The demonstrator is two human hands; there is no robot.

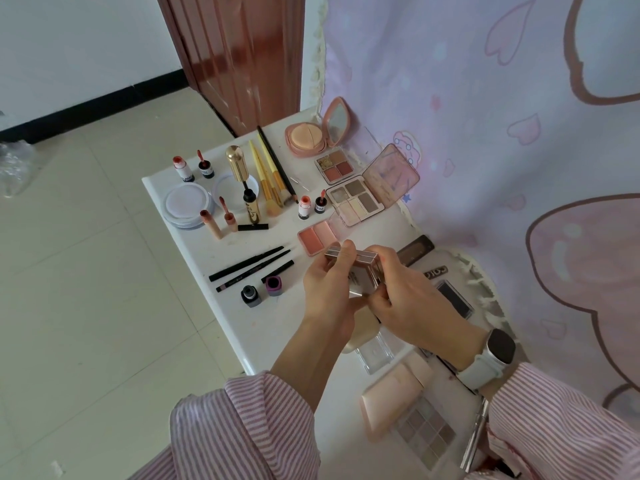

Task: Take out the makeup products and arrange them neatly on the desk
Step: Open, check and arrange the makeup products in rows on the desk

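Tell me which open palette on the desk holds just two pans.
The blush palette just beyond the hands: two pink pans. The other open palettes hold four or more.

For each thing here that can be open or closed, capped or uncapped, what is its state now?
Cushion compact: open, mirror lid up.
Four-colour palette: open.
Large eyeshadow palette: open, lid tilted back.
Blush duo: open.
Gold mascara: uncapped.
Two nail polish bottles: uncapped.
Small metallic case: held in both hands; open or closed cannot be told.
Left hand: grips the case.
Right hand: grips the case.
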